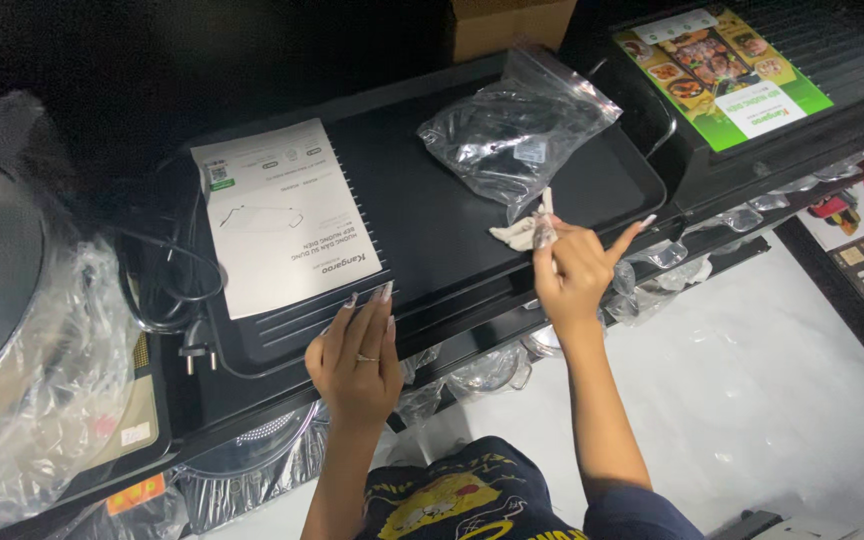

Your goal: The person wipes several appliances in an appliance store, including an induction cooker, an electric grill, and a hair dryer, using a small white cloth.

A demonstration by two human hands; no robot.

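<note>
Two bare hands work at a black electric grill plate [432, 215] on a shelf. Nearest, the left hand [357, 350] rests spread fingertips on the plate's ribbed front edge, holding nothing. The right hand [574, 268] pinches a small crumpled white cloth [522, 232] against the surface, forefinger raised. Steadying the edge while pressing the cloth flat looks the sound way to wipe. Beyond, a clear plastic bag [517, 125] holds dark parts, too blurred to identify; a printed leaflet [287, 215] lies left.
</note>
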